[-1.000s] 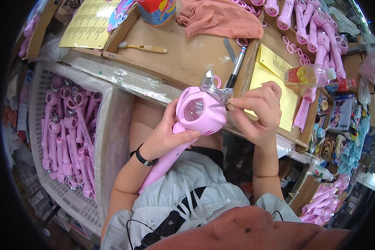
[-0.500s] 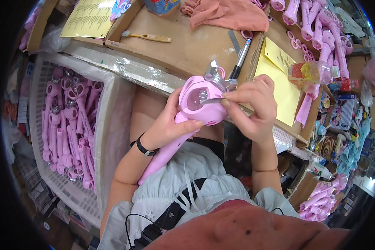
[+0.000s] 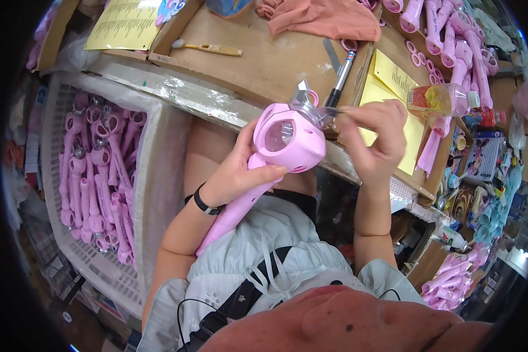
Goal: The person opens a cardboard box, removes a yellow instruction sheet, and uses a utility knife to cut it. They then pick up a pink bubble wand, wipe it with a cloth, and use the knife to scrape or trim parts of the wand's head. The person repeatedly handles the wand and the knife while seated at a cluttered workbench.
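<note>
My left hand (image 3: 239, 173) is wrapped round a pink plastic toy wand (image 3: 293, 141) just below its head. The wand slants across my lap, with its handle running down along my left forearm. Its rounded head has a large round opening with a clear part inside, and a silver crown-shaped piece (image 3: 306, 105) sits on top. To the right of the crown, my right hand (image 3: 374, 138) pinches a thin metal blade (image 3: 332, 112) between thumb and fingers. The blade is smeared by motion and close to the crown; whether it touches cannot be told.
A white crate (image 3: 58, 193) full of pink wands stands left. On the workbench (image 3: 240, 73) lie a toothbrush (image 3: 211, 50), an orange cloth (image 3: 328, 20) and a black-and-silver pen-like tool (image 3: 341, 76). Yellow sheets (image 3: 387, 97), a bottle (image 3: 440, 101) and more wands (image 3: 463, 53) lie right.
My right hand has lifted the blade away from the wand's round opening, moving up and right toward the crown. My left hand keeps its hold on the wand, nearly unmoved.
</note>
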A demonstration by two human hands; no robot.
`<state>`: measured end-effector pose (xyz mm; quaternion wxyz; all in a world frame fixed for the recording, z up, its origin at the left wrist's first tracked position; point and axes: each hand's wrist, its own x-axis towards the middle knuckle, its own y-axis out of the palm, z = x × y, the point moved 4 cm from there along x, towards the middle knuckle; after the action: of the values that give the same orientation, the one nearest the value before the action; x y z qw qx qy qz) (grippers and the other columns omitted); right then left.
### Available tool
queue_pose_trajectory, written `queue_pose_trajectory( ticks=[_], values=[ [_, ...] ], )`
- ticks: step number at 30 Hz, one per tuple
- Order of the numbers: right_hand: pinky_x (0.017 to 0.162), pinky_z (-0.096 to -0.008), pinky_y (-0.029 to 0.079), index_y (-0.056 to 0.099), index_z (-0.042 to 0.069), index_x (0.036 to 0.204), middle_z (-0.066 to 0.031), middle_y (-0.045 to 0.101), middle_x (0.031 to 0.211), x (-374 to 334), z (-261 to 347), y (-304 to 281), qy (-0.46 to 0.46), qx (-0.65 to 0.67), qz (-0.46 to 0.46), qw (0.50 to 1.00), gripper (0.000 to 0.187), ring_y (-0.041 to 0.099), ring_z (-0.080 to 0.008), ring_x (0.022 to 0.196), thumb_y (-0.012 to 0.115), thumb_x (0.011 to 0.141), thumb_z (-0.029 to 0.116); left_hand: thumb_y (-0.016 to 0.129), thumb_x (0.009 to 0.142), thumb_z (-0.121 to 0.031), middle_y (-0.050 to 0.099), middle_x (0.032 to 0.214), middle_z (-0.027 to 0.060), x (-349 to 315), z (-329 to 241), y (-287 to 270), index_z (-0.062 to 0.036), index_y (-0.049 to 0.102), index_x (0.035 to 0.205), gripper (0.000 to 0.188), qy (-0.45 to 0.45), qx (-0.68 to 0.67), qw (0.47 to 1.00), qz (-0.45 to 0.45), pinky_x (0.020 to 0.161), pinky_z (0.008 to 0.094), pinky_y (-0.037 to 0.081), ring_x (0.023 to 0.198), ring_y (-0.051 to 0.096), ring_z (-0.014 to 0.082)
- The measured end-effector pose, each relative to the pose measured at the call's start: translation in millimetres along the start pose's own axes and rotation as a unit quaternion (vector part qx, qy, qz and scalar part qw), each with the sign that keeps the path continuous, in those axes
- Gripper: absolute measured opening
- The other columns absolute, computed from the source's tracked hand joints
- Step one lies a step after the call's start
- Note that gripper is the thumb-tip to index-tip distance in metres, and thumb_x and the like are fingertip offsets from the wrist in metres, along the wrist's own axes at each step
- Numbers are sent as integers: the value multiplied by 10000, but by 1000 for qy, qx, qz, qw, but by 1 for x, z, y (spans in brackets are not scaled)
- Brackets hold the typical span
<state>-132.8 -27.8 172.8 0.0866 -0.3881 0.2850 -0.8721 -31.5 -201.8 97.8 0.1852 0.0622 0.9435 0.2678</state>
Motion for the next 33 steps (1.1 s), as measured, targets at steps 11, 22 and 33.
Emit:
queue_pose_trajectory(
  ticks=[11,22,33],
  values=[
    [884,-372,365,602,53,832,-53,596,776,-114,-10,-20,151,-76,-78,982,126,549,-196,753,670,738,6,682,802,-125,503,1093,135,1,5,-4,-92,127,1414,827,-23,-44,998,24,597,300,524,770,591,169],
    [879,-382,365,610,43,835,-53,599,774,-95,-13,-12,184,-79,-108,974,102,544,-224,734,678,759,34,582,838,-449,568,981,234,13,37,-25,-1,418,1252,632,-51,-337,923,176,452,300,482,582,582,272],
    [830,-328,402,608,32,854,-53,608,832,-104,-13,-10,247,-12,-159,956,99,544,-197,817,673,778,35,555,865,-434,561,1006,250,16,41,-28,-28,408,1268,590,-46,-369,904,210,472,312,501,606,590,290]
  ],
)
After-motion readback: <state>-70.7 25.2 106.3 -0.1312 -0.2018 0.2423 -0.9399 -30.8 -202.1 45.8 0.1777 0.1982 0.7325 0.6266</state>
